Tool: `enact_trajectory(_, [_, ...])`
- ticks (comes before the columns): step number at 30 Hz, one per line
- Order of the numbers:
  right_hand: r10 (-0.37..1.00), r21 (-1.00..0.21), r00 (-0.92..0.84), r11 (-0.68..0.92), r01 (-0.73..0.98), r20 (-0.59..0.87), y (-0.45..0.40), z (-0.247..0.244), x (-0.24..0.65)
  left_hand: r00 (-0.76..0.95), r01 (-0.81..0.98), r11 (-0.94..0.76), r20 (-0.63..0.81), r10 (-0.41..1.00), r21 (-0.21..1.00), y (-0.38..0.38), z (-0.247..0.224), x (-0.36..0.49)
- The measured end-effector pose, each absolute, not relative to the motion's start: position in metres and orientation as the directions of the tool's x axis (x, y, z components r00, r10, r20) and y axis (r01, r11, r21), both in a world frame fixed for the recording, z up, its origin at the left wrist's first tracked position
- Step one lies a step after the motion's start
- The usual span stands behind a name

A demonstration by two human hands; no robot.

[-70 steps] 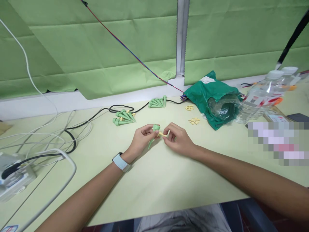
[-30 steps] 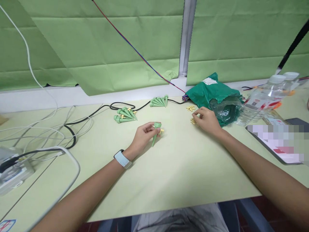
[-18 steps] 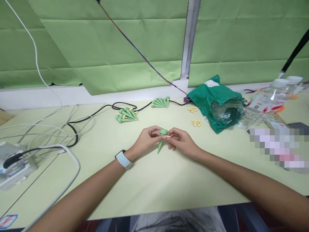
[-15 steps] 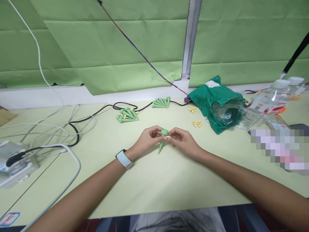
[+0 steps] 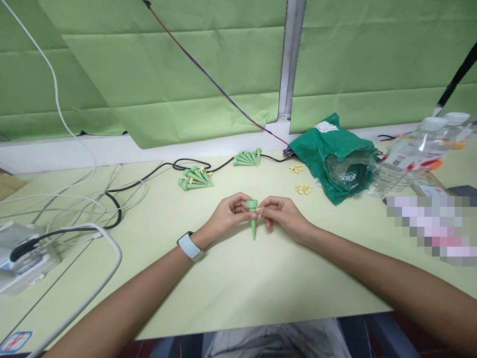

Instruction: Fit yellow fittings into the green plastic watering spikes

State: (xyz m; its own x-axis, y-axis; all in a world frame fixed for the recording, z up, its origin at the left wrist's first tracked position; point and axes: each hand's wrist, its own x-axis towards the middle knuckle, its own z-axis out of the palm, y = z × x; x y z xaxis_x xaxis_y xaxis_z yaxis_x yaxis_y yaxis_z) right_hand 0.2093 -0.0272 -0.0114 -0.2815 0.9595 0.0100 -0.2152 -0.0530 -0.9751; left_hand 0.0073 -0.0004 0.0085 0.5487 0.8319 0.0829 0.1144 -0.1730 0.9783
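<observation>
The person's left hand curls closed around the wide top of a green plastic spike, thumb and fingers pinching it, while the spike stands nearly upright with its point down, just above the table. The right hand comes in from the other side, its fingertips nearly closed on a small yellow piece right at the spike's top; the fingers hide most of that piece. A smartwatch sits on the left wrist.

Both hands are over the middle of a pale green table. Farther back and to the left lie two bunches of green spikes, the second bunch beside a black cable. To the far right of the hands are two little heaps of yellow pieces, then a dark green bag around a clear plastic wrap. Plastic bottles stand beyond it, at the far right. White cables tangle at the left, and green curtains hang along the far edge.
</observation>
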Motion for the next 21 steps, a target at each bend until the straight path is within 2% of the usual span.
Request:
enact_trajectory(3, [0.956,-0.961,-0.293,-0.111,-0.252,-0.033,-0.028,-0.01,0.208,0.542,0.104,-0.163,0.081,0.836,0.981,0.0,0.008,0.006])
enact_trajectory(6, [0.965,-0.983,-0.264,-0.053,-0.175,-0.005,-0.03,-0.008,0.207,0.554,0.089,-0.142,0.07,0.83,0.986,0.0,0.008,0.005])
enact_trajectory(9, [0.958,-0.981,-0.213,0.196,0.006,0.19,-0.035,-0.007,0.208,0.579,0.052,-0.119,0.067,0.813,0.992,0.0,0.011,0.004])
enact_trajectory(12, [0.841,-0.819,-0.236,0.533,0.211,0.486,-0.039,-0.006,0.211,0.602,0.011,-0.101,0.074,0.795,0.995,0.0,0.012,0.006])
enact_trajectory(14, [0.803,-0.764,-0.256,0.593,0.254,0.538,-0.038,-0.004,0.213,0.607,-0.02,-0.084,0.079,0.791,0.996,-0.001,0.012,0.007])
enact_trajectory(16, [0.878,-0.869,-0.234,0.462,0.178,0.419,-0.035,-0.003,0.214,0.596,-0.041,-0.073,0.083,0.799,0.997,-0.001,0.011,0.008])
enact_trajectory(18, [0.947,-0.978,-0.254,0.208,0.029,0.194,-0.03,-0.002,0.213,0.593,-0.043,-0.067,0.08,0.801,0.997,-0.001,0.009,0.008])
enact_trajectory(20, [0.947,-0.996,-0.321,0.0,-0.087,0.028,-0.026,-0.002,0.213,0.607,-0.032,-0.065,0.071,0.792,0.997,-0.001,0.008,0.007])
enact_trajectory(21, [0.938,-0.994,-0.347,-0.04,-0.106,-0.001,-0.025,-0.002,0.213,0.615,-0.024,-0.063,0.065,0.786,0.998,0.0,0.008,0.007])
